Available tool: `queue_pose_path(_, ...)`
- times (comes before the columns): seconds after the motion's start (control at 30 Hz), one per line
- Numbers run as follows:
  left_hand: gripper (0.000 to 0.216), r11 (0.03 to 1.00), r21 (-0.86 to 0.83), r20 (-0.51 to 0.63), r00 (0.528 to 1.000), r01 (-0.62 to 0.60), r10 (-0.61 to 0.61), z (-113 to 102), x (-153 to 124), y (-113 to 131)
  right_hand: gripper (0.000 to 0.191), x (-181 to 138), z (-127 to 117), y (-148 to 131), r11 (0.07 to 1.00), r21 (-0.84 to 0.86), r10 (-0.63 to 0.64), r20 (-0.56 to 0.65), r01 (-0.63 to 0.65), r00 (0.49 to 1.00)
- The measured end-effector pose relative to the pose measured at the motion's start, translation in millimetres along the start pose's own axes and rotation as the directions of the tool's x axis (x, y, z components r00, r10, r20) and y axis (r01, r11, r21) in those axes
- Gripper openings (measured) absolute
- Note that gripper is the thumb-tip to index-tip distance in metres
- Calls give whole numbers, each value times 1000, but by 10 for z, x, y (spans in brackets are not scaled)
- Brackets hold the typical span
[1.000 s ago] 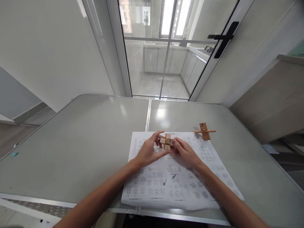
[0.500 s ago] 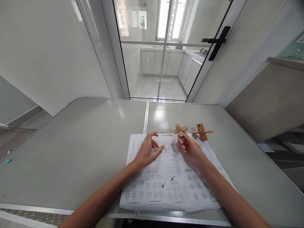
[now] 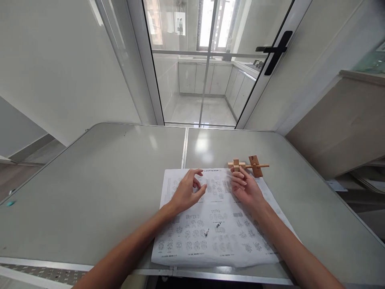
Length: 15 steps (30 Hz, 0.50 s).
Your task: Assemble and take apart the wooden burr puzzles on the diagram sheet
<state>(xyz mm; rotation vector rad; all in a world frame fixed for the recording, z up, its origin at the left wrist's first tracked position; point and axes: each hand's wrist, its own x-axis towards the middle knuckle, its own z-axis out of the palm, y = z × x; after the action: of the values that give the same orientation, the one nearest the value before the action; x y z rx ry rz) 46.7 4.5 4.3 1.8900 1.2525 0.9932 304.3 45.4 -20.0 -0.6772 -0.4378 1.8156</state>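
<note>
My right hand (image 3: 246, 188) has its thumb and fingertips on a light wooden burr puzzle (image 3: 236, 163), a cross of interlocked blocks, at the far edge of the paper. Just right of this puzzle lies a darker wooden piece (image 3: 256, 166), a flat plate with a marking and a rod through it. The two wooden things look close together; whether they touch, I cannot tell. Over the left part of the printed sheet (image 3: 207, 241) rests my left hand (image 3: 190, 188), fingers curved and apart, nothing in it. Small puzzle diagrams cover the sheet.
The grey folding table (image 3: 120, 192) has a metal seam (image 3: 185, 148) down its middle. Beyond its far edge stands a glass door (image 3: 192, 88) with a black handle (image 3: 278, 52). A small teal object (image 3: 11, 203) lies near the left edge.
My right hand has moved slightly right with the burr puzzle and turned it, bringing it beside the darker wooden piece. My left hand has hardly moved.
</note>
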Motion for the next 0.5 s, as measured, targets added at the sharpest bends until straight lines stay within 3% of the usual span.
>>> queue_pose_path(0.3,36,1000,14,11,1000,-1,1,-7,13,-2,14,-15,-38,-27,989,145,-31,50,24,998)
queue_pose_path(0.5,34,1000,5,31,1000,2,-2,-4,13,9,14,-29,55,-76,975,221,23,-32,-15,999)
